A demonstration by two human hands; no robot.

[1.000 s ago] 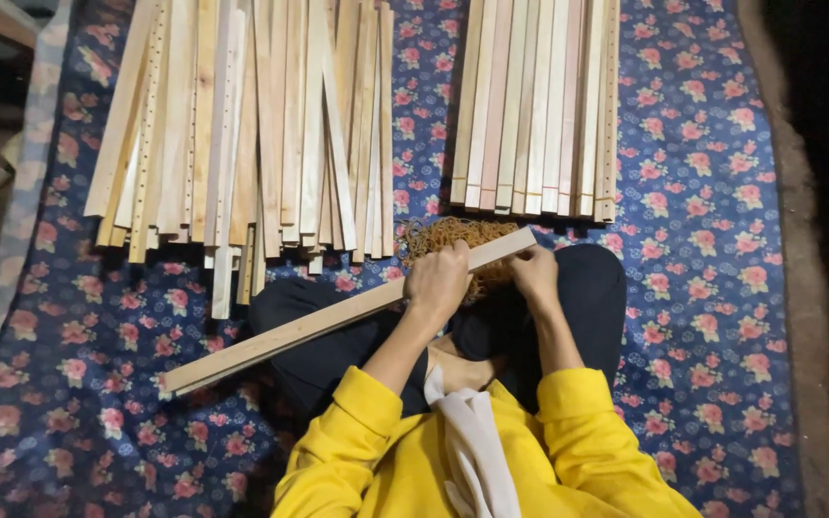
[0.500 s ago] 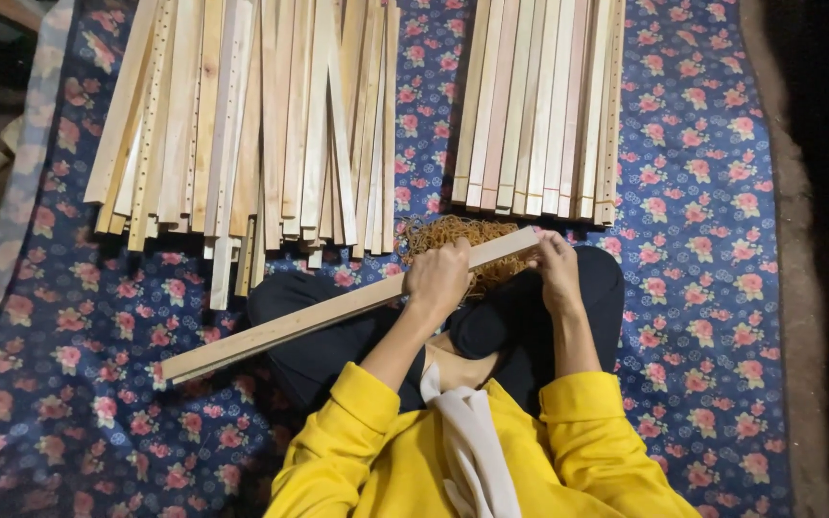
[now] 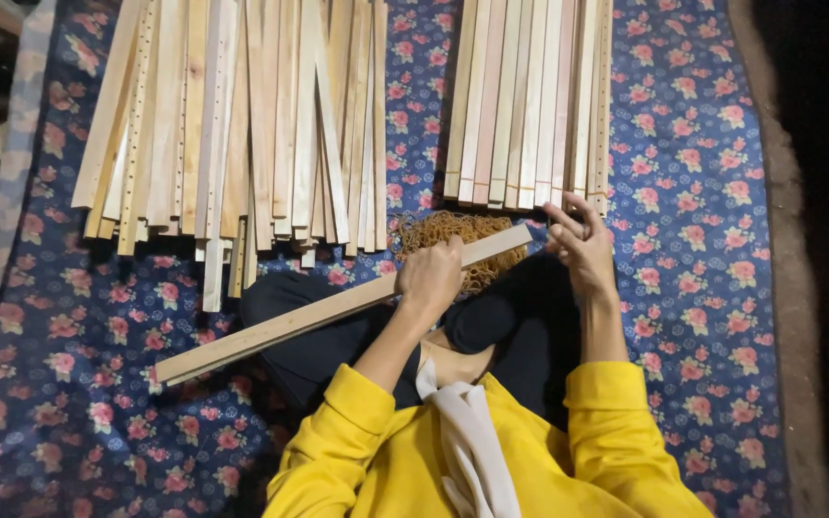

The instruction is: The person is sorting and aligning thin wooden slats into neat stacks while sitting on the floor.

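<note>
My left hand (image 3: pixel 431 278) grips a long pale wooden slat (image 3: pixel 280 326) that lies slanted across my lap, its far end pointing up to the right. My right hand (image 3: pixel 582 240) hovers just off that far end with its fingers apart, and I see nothing in it. A heap of tan rubber bands (image 3: pixel 453 230) lies on the cloth under the slat's far end, between my two hands.
A loose pile of slats (image 3: pixel 232 125), some with rows of holes, lies at the upper left. A neater stack of slats (image 3: pixel 530 96) lies at the upper right. All rest on a blue floral cloth (image 3: pixel 702 192). Dark floor runs along the right edge.
My right hand has come off the slat's far end and moved a little right, fingers spreading. My left hand keeps its grip and the slat has barely shifted.
</note>
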